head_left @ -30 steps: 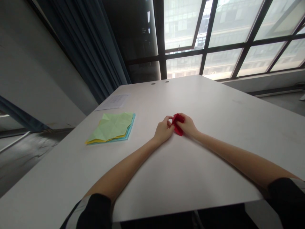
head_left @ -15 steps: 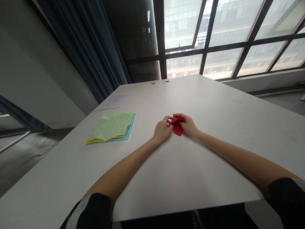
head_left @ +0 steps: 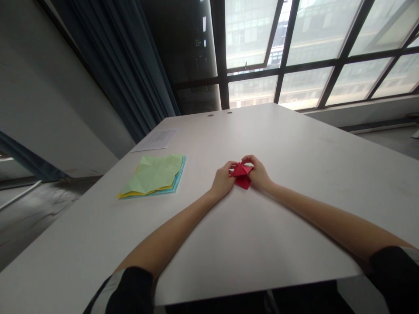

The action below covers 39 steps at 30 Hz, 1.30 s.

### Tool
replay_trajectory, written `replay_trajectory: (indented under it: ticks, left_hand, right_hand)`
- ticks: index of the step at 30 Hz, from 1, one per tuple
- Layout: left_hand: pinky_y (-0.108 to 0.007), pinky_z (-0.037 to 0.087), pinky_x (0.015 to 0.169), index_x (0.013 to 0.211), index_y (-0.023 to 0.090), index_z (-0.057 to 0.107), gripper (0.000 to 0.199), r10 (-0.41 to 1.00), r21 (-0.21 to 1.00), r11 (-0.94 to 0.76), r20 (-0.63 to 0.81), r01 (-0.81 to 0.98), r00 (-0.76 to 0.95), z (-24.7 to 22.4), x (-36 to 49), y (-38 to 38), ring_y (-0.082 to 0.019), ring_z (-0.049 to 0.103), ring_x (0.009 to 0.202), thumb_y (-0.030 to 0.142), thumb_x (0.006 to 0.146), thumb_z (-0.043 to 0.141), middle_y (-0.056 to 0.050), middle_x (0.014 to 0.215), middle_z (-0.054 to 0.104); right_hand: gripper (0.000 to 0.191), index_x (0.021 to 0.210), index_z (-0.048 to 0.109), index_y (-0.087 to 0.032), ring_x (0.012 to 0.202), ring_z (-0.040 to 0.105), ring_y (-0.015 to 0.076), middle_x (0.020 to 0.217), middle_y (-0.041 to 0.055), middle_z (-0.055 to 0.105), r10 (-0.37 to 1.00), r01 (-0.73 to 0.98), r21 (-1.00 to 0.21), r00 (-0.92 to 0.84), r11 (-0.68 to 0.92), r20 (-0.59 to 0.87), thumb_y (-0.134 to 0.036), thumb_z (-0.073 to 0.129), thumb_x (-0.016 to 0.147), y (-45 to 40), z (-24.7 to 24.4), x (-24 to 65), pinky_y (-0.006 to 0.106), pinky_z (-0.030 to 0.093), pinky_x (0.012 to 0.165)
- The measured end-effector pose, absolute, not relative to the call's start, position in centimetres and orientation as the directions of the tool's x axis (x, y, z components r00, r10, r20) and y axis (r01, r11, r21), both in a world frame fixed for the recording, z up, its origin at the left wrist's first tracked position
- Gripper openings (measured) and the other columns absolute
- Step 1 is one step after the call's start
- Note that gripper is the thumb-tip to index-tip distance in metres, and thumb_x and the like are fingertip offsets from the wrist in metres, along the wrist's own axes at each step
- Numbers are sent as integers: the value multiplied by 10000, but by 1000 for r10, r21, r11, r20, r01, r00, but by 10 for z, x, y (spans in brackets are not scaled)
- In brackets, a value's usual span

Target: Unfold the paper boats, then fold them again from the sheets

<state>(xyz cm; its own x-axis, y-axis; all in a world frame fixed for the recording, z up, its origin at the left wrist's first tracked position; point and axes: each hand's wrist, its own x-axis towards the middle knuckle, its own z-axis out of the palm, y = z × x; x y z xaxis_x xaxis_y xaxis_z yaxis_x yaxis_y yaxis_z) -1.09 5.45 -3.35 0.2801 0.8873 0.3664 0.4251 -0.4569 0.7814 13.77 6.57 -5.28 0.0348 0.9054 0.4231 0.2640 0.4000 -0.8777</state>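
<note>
A small folded red paper (head_left: 242, 170) is held between both hands, low over the middle of the white table (head_left: 262, 244). My left hand (head_left: 224, 179) grips its left side, fingers bent round the edge. On the right side, my right hand (head_left: 259, 174) pinches the paper, with its index finger arched over the corner. The upper part of the paper forms a wide pointed shape, and a flap hangs below it toward me. Fingertips behind the paper are partly hidden.
Left of my hands lies a stack of creased sheets (head_left: 153, 175), light green over yellow and blue. Behind it is a printed white sheet (head_left: 156, 140). Two small dark discs sit at the table's far edge, before a curtain and windows.
The red paper has opened into a wider shape facing me, its lower flap slightly nearer me. The fingers of my right hand have shifted outward to its right corner.
</note>
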Motion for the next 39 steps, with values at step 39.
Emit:
replay_trajectory:
  ticks: [39]
  left_hand:
    - [-271,483,762,915,172,602,234,888,737,-457,348,498,299,-40,-24,73,-144,604,824,94,707,530,-28,912,657]
  right_hand:
    - [229,876,568,-192,872,614,167,875,20,658,886,314,-830,-226,460,406,-130,533,658,78,-48,157,339,450,829]
